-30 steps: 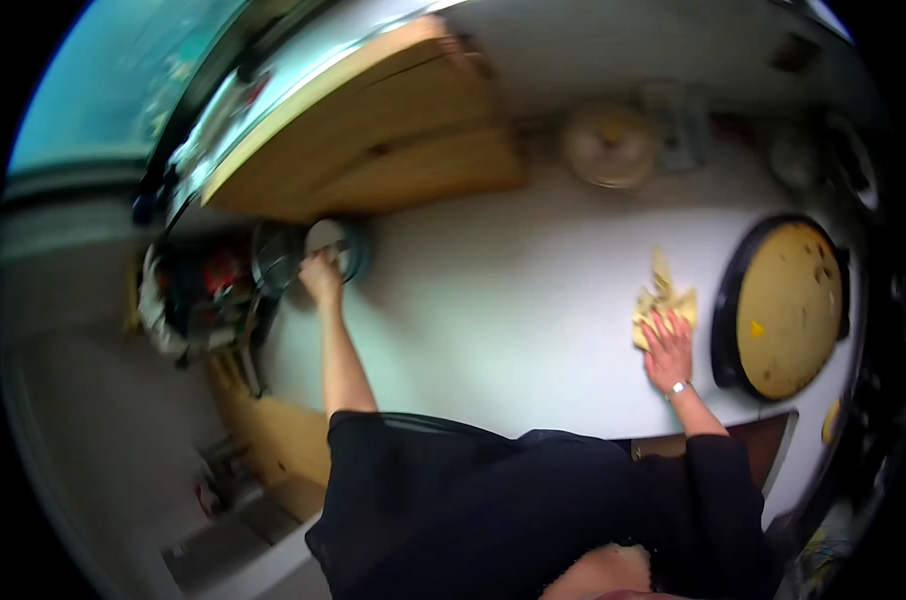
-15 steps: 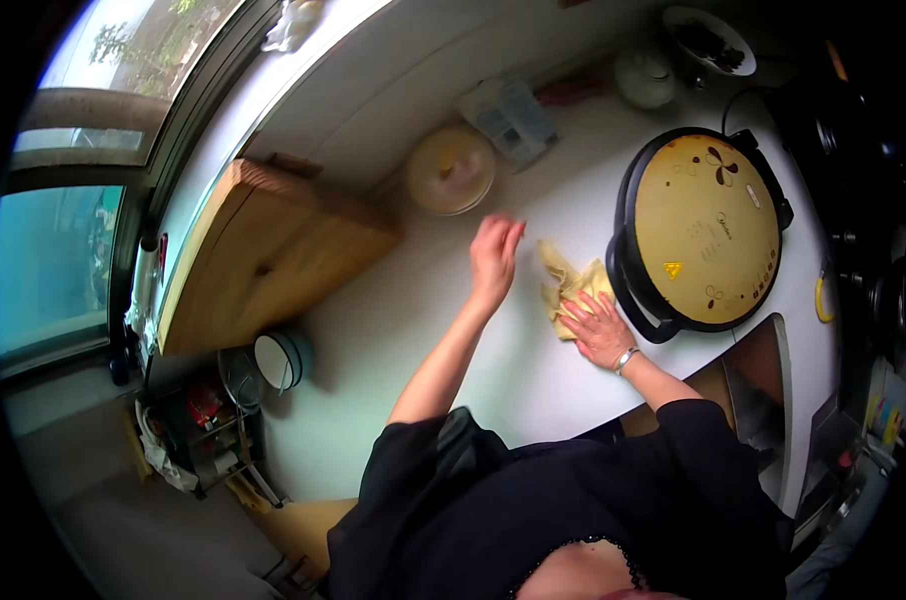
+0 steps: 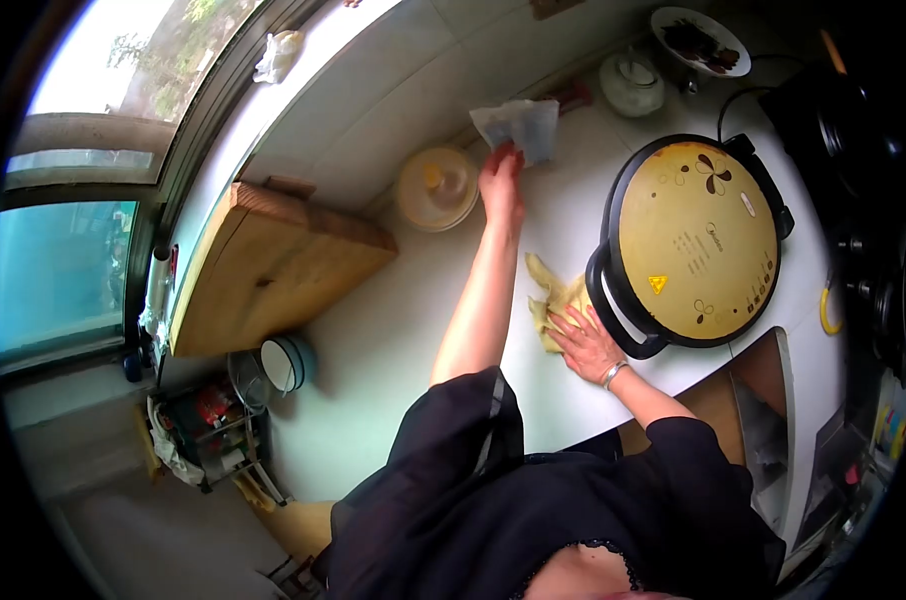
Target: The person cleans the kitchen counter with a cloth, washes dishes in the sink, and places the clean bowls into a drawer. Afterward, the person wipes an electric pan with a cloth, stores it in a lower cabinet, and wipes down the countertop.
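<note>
My left hand (image 3: 501, 185) reaches toward the wall, its fingers pinched on the near edge of a pale plastic packet (image 3: 531, 125), which looks tilted up. Just left of that hand sits a round dish with a see-through lid and yellow knob (image 3: 438, 190). My right hand (image 3: 586, 345), with a bracelet at the wrist, lies with fingers spread on a crumpled yellow cloth (image 3: 545, 290), pressing it to the white counter (image 3: 373, 330). Beside the cloth stands a round electric griddle (image 3: 698, 240) with a gold lid and black handle; the lid is down.
A wooden board (image 3: 283, 265) leans against the wall at left, near a small enamel pot (image 3: 285, 364). At the back are a white lidded jar (image 3: 633, 85) and a plate of dark food (image 3: 701, 42). A dark stove (image 3: 853, 150) borders the right side.
My left hand has moved forward from over the counter to the packet and taken its near edge. My right hand stays on the cloth, with a slight shift toward me.
</note>
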